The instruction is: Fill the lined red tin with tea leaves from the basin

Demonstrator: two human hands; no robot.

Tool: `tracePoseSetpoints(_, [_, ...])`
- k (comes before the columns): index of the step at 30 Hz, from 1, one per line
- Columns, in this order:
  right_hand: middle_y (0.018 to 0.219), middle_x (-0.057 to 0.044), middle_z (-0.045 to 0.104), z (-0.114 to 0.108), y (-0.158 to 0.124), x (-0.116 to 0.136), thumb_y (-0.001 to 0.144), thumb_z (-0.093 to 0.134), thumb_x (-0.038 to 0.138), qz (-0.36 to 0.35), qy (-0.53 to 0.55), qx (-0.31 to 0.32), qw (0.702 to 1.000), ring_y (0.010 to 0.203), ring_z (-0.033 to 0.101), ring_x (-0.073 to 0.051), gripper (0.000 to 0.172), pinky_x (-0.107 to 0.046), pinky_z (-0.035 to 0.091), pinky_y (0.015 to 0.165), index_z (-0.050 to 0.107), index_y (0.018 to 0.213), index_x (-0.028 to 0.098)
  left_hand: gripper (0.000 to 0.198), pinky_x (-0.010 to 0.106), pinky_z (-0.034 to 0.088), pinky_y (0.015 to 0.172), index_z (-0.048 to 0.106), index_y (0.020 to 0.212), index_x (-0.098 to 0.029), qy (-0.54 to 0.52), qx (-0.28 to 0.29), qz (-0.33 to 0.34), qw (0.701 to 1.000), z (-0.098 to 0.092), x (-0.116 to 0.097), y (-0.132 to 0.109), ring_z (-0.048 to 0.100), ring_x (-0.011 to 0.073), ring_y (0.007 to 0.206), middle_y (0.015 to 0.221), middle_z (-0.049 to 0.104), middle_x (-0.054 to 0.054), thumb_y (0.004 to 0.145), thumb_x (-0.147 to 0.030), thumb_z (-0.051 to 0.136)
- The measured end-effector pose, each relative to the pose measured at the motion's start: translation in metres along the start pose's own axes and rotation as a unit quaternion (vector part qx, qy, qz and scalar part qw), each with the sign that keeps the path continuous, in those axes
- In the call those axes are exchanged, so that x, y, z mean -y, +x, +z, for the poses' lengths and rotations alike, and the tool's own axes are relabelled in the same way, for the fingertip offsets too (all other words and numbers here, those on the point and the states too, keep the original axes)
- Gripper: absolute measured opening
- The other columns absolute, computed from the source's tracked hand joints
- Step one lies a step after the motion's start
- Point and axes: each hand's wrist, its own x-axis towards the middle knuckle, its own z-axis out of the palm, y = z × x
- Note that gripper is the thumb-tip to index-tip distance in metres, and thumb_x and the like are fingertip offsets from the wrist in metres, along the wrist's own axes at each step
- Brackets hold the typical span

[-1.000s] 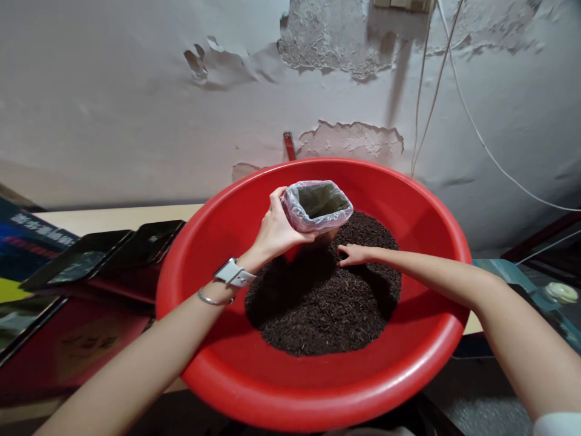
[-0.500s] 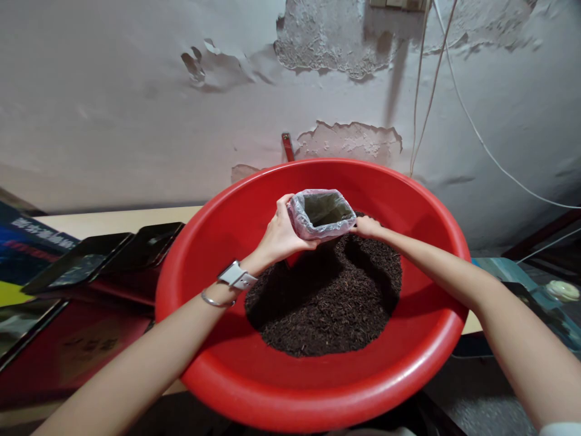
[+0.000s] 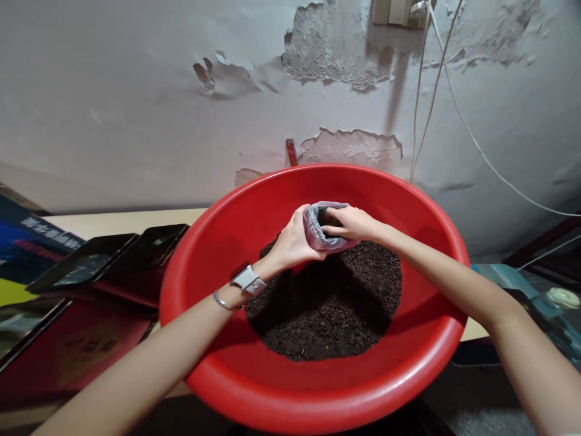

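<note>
A big red basin (image 3: 227, 254) holds a heap of dark loose tea leaves (image 3: 331, 303). My left hand (image 3: 293, 245), with a watch and a bangle on the wrist, is closed round the side of a small container lined with a clear plastic bag (image 3: 318, 233). It holds the container just above the heap near the basin's back. My right hand (image 3: 347, 223) lies over the container's mouth with the fingers curled together, seemingly with tea leaves under them. Most of the opening is hidden by that hand.
Dark trays (image 3: 113, 254) and red boxes (image 3: 68, 345) lie left of the basin on a pale table (image 3: 113, 219). A peeling grey wall (image 3: 181, 109) stands right behind, with white cables (image 3: 458, 109) hanging down it. Teal items and a small round lid (image 3: 560, 297) lie at the right.
My right hand rose from the tea heap to the container's right side, then over its mouth. The container has sunk a little lower and its opening is now mostly covered.
</note>
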Motion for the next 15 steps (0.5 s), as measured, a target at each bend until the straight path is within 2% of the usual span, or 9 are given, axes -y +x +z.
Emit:
tracePoseSetpoints(1, [0.102,-0.006,0.067,0.0,0.0,-0.001,0.09,0.052,0.046,-0.004,0.022,-0.009,1.0,0.086,0.06,-0.017,0.031,-0.025,0.042,0.072,0.062,0.103,0.02,0.101,0.051,0.043,0.104,0.031,0.134,-0.018,-0.001,-0.002,0.004,1.0,-0.001,0.0,0.0,0.049,0.0349,0.126,0.136,0.046,0.015,0.047,-0.03,0.082])
tracePoseSetpoints(3, [0.093,-0.004,0.068,-0.003,0.001,-0.011,0.094,0.045,0.044,0.025,0.075,-0.065,0.995,0.082,0.06,-0.014,0.032,-0.024,0.042,0.073,0.063,0.095,0.017,0.101,0.052,0.043,0.104,0.032,0.133,-0.02,-0.004,-0.004,0.015,1.0,-0.003,0.0,0.001,0.05,0.0349,0.125,0.136,0.047,0.013,0.047,-0.029,0.082])
tracePoseSetpoints(5, [0.085,-0.004,0.067,-0.007,0.004,-0.03,0.098,0.033,0.039,0.079,0.124,-0.14,0.979,0.078,0.06,-0.013,0.039,-0.023,0.043,0.074,0.063,0.09,0.015,0.101,0.053,0.041,0.106,0.032,0.133,-0.02,-0.002,-0.009,0.023,1.0,-0.007,0.0,0.002,0.049,0.0348,0.126,0.136,0.047,0.014,0.047,-0.028,0.083])
tracePoseSetpoints(7, [0.085,-0.006,0.068,-0.005,0.005,-0.053,0.098,0.027,0.032,0.149,0.144,-0.173,0.963,0.077,0.061,-0.013,0.041,-0.023,0.044,0.074,0.063,0.089,0.013,0.101,0.053,0.039,0.107,0.032,0.133,-0.02,0.002,-0.015,0.026,1.0,-0.009,0.0,0.003,0.047,0.0346,0.128,0.138,0.045,0.015,0.047,-0.028,0.083])
tracePoseSetpoints(8, [0.086,-0.007,0.069,-0.002,0.005,-0.064,0.096,0.028,0.028,0.19,0.134,-0.149,0.961,0.078,0.062,-0.013,0.039,-0.022,0.045,0.074,0.064,0.09,0.013,0.101,0.053,0.039,0.107,0.033,0.133,-0.02,0.002,-0.016,0.027,1.0,-0.01,0.001,0.003,0.047,0.0346,0.128,0.138,0.045,0.015,0.046,-0.027,0.083])
tracePoseSetpoints(9, [0.087,-0.007,0.069,0.004,0.004,-0.073,0.094,0.032,0.024,0.227,0.114,-0.099,0.962,0.08,0.062,-0.014,0.035,-0.022,0.045,0.074,0.065,0.092,0.012,0.1,0.053,0.039,0.107,0.033,0.133,-0.02,0.001,-0.016,0.028,0.999,-0.011,0.002,0.003,0.047,0.0345,0.127,0.137,0.046,0.014,0.046,-0.027,0.083])
tracePoseSetpoints(11, [0.088,-0.009,0.071,0.023,0.0,-0.084,0.086,0.046,0.018,0.27,0.067,0.027,0.96,0.082,0.064,-0.016,0.023,-0.022,0.046,0.072,0.067,0.091,0.011,0.098,0.052,0.041,0.106,0.035,0.132,-0.02,-0.003,-0.011,0.027,1.0,-0.011,0.003,0.003,0.049,0.034,0.126,0.135,0.047,0.013,0.047,-0.027,0.083])
tracePoseSetpoints(13, [0.088,-0.008,0.072,0.046,-0.005,-0.084,0.075,0.058,0.012,0.267,0.043,0.117,0.956,0.083,0.065,-0.019,0.018,-0.023,0.046,0.071,0.07,0.089,0.012,0.097,0.051,0.041,0.106,0.035,0.132,-0.019,-0.004,-0.006,0.019,1.0,-0.01,0.004,0.002,0.049,0.0335,0.125,0.134,0.048,0.013,0.047,-0.027,0.083])
tracePoseSetpoints(15, [0.091,-0.006,0.072,0.068,-0.009,-0.076,0.067,0.064,0.007,0.246,0.045,0.14,0.958,0.085,0.066,-0.02,0.027,-0.022,0.047,0.071,0.071,0.092,0.014,0.097,0.051,0.042,0.105,0.034,0.131,-0.018,-0.005,-0.001,0.013,1.0,-0.01,0.004,0.001,0.05,0.0328,0.124,0.133,0.048,0.014,0.048,-0.027,0.083])
